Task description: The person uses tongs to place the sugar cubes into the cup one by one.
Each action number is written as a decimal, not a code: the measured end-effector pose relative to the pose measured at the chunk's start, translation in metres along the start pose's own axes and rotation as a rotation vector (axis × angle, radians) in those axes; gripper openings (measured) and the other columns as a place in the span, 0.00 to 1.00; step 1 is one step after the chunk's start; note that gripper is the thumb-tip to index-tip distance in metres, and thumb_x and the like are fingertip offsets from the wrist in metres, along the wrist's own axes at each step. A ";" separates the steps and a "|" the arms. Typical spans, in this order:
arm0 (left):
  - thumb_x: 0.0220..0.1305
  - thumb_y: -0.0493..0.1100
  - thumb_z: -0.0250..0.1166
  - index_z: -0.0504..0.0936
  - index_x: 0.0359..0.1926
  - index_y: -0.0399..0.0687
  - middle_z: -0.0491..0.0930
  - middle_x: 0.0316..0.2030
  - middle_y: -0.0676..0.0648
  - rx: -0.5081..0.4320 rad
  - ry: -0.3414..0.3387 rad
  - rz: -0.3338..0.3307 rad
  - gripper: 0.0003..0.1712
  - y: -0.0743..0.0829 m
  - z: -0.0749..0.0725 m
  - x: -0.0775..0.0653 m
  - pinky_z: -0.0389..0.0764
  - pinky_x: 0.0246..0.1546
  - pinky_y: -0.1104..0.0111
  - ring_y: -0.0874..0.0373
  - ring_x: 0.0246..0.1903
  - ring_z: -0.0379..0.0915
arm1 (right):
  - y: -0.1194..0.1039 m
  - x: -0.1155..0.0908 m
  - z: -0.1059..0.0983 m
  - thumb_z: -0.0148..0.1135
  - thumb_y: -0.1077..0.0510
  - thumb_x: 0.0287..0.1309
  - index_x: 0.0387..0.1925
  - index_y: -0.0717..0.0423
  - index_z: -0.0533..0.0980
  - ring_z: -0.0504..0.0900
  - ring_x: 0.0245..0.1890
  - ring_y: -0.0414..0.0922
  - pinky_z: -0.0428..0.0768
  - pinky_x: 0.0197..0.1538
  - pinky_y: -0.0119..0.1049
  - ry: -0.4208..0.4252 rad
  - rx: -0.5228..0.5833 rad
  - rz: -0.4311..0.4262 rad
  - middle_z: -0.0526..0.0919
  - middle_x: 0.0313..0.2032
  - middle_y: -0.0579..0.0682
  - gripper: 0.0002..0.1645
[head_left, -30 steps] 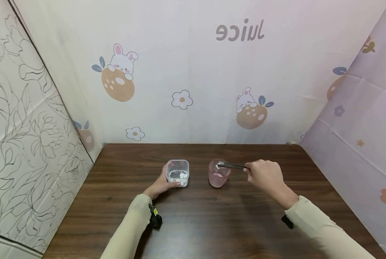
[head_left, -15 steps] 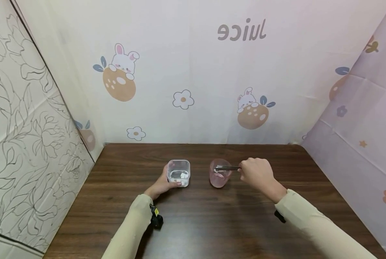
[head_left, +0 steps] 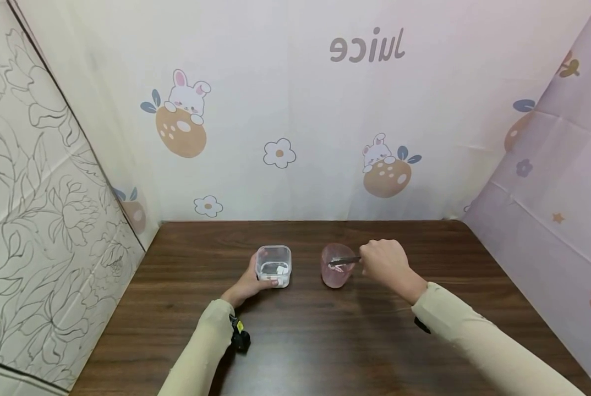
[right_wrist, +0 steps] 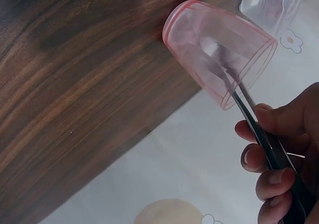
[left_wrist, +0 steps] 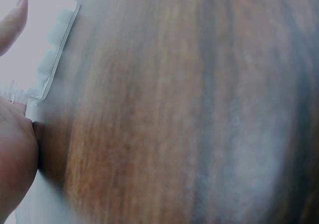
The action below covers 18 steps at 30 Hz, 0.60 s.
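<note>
1. Right hand [head_left: 386,265] curls firmly round dark, slim tweezers [head_left: 345,260], whose tips reach into the cup.
2. Just left of that grip, the pink, see-through cup [head_left: 332,280] stands upright, widening toward its rim; a blurred whitish bit shows inside near the tips.
3. Left hand [head_left: 246,285] grips a clear, round-cornered container [head_left: 273,252], thumb across its near side; blocky white pieces [head_left: 282,270] lie within, beyond the thumb.

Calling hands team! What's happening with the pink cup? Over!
Left hand holding clear square container, white pieces inside. Right hand gripping tweezers, tips inside translucent pink cup. Nothing seen in the way.
</note>
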<state>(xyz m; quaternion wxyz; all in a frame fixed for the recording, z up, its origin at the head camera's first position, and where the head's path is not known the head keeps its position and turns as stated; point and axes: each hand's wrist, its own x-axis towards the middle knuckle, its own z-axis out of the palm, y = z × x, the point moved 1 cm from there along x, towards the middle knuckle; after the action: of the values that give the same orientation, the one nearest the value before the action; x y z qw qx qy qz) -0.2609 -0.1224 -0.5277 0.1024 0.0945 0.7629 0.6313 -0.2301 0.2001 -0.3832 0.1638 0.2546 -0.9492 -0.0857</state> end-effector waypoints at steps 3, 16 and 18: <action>0.50 0.36 0.74 0.42 0.73 0.47 0.52 0.70 0.38 0.002 0.001 -0.015 0.60 -0.001 0.000 0.001 0.49 0.64 0.50 0.43 0.66 0.49 | -0.002 0.001 0.001 0.78 0.56 0.32 0.08 0.48 0.70 0.60 0.10 0.38 0.63 0.11 0.36 0.012 -0.016 -0.015 0.65 0.08 0.42 0.20; 0.50 0.36 0.74 0.42 0.73 0.48 0.50 0.71 0.38 0.015 0.005 0.001 0.60 -0.001 0.001 0.001 0.48 0.65 0.51 0.43 0.68 0.47 | -0.008 0.005 0.006 0.80 0.52 0.22 0.05 0.47 0.60 0.54 0.12 0.37 0.63 0.11 0.36 0.038 -0.075 -0.041 0.59 0.07 0.41 0.31; 0.49 0.35 0.74 0.43 0.73 0.48 0.50 0.71 0.38 0.008 0.008 0.001 0.59 -0.001 0.002 0.001 0.47 0.65 0.51 0.44 0.68 0.46 | -0.008 0.005 0.007 0.79 0.52 0.21 0.04 0.47 0.60 0.55 0.12 0.37 0.63 0.11 0.36 0.037 -0.073 -0.040 0.59 0.07 0.41 0.30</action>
<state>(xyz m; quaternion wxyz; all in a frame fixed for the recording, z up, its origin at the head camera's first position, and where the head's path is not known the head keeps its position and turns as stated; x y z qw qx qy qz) -0.2610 -0.1209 -0.5290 0.0987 0.0929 0.7659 0.6285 -0.2329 0.1910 -0.3901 0.1888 0.2687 -0.9370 -0.1190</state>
